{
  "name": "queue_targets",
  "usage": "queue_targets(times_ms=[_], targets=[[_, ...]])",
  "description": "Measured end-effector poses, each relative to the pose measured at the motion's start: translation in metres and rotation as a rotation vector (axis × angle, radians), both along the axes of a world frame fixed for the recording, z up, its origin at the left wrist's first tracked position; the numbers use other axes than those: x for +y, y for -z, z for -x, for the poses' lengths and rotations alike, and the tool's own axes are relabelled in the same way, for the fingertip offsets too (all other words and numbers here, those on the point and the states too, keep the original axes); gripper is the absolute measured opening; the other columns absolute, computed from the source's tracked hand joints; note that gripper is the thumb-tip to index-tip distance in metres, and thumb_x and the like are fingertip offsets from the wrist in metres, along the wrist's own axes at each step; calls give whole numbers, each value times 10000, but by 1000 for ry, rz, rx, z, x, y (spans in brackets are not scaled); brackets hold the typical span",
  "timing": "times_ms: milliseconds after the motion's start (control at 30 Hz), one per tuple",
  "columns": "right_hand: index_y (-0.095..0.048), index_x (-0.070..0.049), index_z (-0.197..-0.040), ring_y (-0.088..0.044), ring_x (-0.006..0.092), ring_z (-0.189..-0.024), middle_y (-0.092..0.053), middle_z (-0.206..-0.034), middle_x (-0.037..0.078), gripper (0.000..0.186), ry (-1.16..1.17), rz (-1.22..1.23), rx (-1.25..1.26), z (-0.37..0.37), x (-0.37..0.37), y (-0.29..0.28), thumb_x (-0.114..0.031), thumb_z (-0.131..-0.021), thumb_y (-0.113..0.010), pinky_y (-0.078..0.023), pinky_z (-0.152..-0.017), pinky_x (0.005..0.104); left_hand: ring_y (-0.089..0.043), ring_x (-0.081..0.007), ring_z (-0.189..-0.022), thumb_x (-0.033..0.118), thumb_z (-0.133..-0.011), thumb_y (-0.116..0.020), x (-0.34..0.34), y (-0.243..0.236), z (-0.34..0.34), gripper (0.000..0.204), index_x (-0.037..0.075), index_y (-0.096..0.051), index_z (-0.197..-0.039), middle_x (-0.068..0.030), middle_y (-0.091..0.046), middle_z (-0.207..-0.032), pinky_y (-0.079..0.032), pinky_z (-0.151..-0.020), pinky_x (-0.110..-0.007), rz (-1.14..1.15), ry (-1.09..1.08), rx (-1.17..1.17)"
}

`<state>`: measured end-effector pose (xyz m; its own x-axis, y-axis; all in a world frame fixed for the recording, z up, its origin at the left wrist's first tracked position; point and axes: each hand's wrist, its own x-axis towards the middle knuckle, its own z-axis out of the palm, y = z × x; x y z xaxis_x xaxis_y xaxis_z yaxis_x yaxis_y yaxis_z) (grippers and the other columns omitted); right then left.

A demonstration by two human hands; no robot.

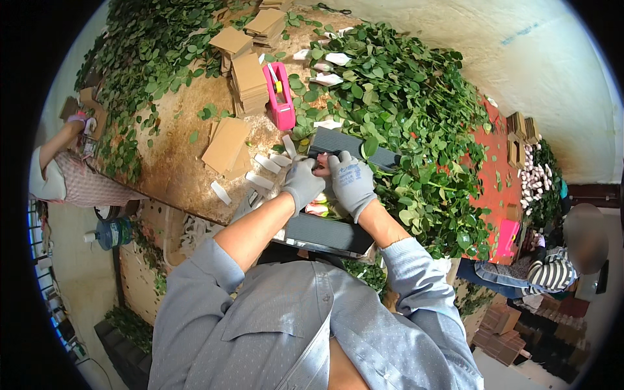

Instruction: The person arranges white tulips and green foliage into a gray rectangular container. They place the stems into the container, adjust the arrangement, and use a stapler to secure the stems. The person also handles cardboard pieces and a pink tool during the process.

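Note:
My left hand (303,182), in a grey glove, has its fingers closed at a small pink rose head (322,162). From the other side my right hand (351,182), gloved alike, pinches the same flower. Both hands are over a holder with dark ridged pads, one far pad (354,148) and one near pad (328,234). Between the pads, below my hands, lie more blooms (317,208) in pink and yellow-green, partly covered by the gloves. Several white sleeves (260,181) are scattered on the table left of my left hand.
Leafy rose stems (416,110) heap up to the right, with another pile (149,58) at the far left. A pink tape dispenser (280,97) stands beside stacked cardboard pieces (249,81). Two other people work at the left and right edges. A water bottle (112,234) is at lower left.

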<state>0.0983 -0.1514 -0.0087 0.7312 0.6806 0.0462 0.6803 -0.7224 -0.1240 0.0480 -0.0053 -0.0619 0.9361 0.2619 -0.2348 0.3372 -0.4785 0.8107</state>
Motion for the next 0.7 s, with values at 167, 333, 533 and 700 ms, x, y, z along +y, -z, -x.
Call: queue_targets(times_ms=[167, 333, 533, 700], targets=[[-652, -119, -1065, -699, 305, -868, -639, -991, 124, 162, 21, 37, -8, -2, -3, 13, -190, -924, -616, -560, -726, 452, -671, -352, -918, 57, -740, -639, -3, -10, -3, 146, -14, -663, -865, -204, -696, -927, -527, -802, -411, 58, 40, 19], [-654, -102, -1076, -679, 294, -908, -637, -1024, 131, 202, 24, 11, -31, 3, 1, 8, -234, -929, -613, -548, -757, 431, -652, -430, -968, 143, -721, -642, 7, 16, -4, 200, 17, -651, -877, -225, -680, -948, -525, -865, -457, 52, 67, -7], [-578, -72, -1205, -647, 324, -973, -625, -1079, 148, 333, 90, -127, 69, 17, -5, -11, -241, -923, -631, -526, -797, 447, -584, -381, -1106, 192, -797, -729, 17, -12, 19, 340, 22, -694, -1089, -179, -660, -1127, -465, -957, -471, -177, 71, -371], [-588, -81, -1182, -621, 307, -988, -598, -1065, 127, 387, 156, -374, -50, 31, -15, -3, -248, -844, -676, -491, -793, 437, -525, -413, -1208, 133, -840, -723, 3, -82, 27, 384, 31, -648, -1203, -196, -580, -1285, -407, -1050, -525, -525, 345, -591]])
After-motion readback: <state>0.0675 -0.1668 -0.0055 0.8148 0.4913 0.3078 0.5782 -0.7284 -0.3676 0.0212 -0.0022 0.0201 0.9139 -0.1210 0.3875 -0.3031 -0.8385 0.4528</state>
